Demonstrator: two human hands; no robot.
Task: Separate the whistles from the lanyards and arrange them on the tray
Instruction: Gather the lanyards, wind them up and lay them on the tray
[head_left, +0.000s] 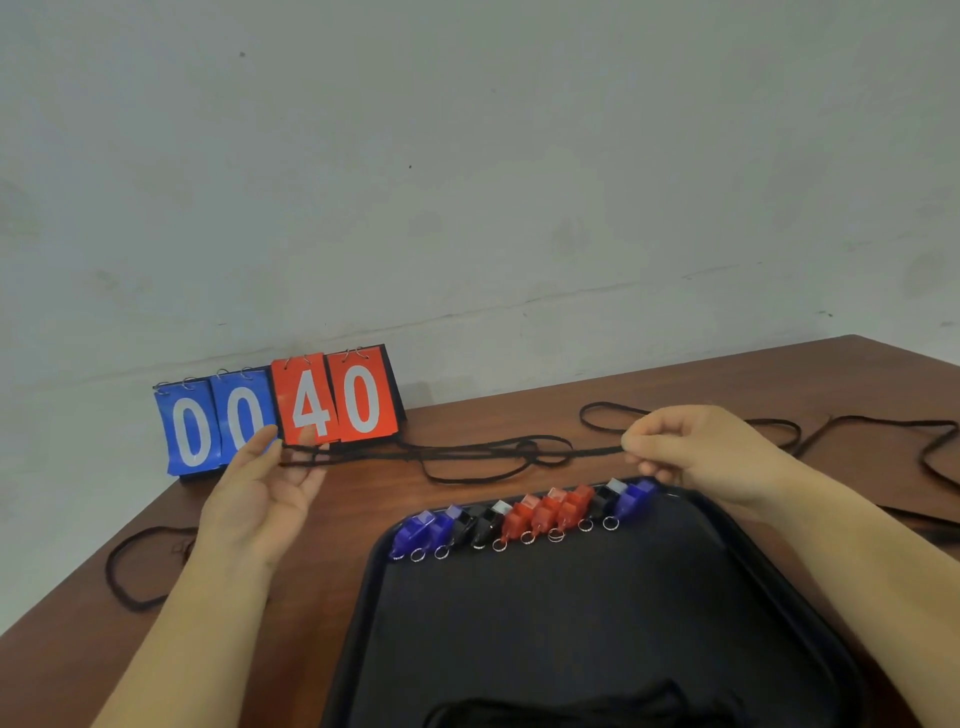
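A black tray (571, 623) lies on the brown table (810, 374), and along the tray's far edge stands a row of whistles (519, 519), side by side and touching: two blue, two black, three red, one black and one blue, each with a small metal ring pointing toward the tray's middle. Just beyond the tray's far edge, the hands hold a bundle of black lanyards (441, 454) stretched between them above the table. The right hand (696, 457), over the tray's far right corner, pinches one end of the bundle between thumb and curled fingers. The left hand (260, 499), off the tray's far left corner, is spread with its fingers nearly straight and its palm turned toward the other hand; the other end of the bundle meets its fingers. More loose cords (883, 431) trail over the table beyond and to the right of the tray, and one loop (130, 571) lies to its left. A dark heap of cord (571, 712) sits at the tray's near edge. Beyond the tray's left side, against the wall (467, 156), stands a flip scoreboard (280, 410) showing blue 00 and red 40.
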